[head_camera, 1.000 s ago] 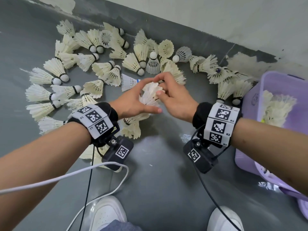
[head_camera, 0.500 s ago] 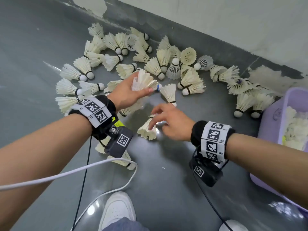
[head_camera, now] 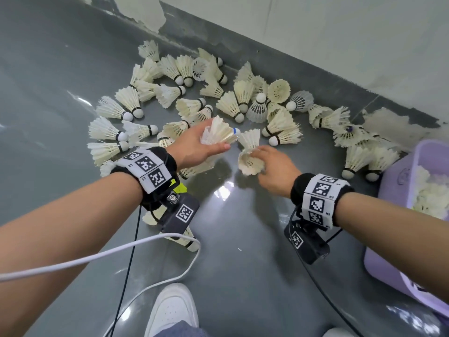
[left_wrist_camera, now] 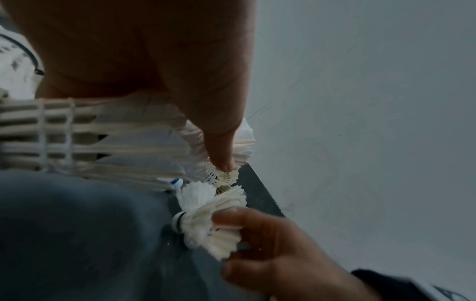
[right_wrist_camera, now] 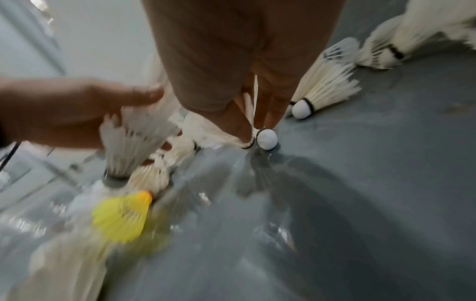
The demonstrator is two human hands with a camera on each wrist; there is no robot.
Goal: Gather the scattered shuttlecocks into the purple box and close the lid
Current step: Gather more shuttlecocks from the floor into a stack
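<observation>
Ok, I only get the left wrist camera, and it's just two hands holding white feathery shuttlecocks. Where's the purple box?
Observer: The purple plastic box stands open on the person's right, with white shuttlecocks already inside.
Operator: Are there lots left on the floor?
Observer: Yes, many white feather shuttlecocks lie scattered on the grey floor along the wall.
Operator: Are they all white?
Observer: No, one yellow plastic shuttlecock lies on the floor under the left wrist.
</observation>
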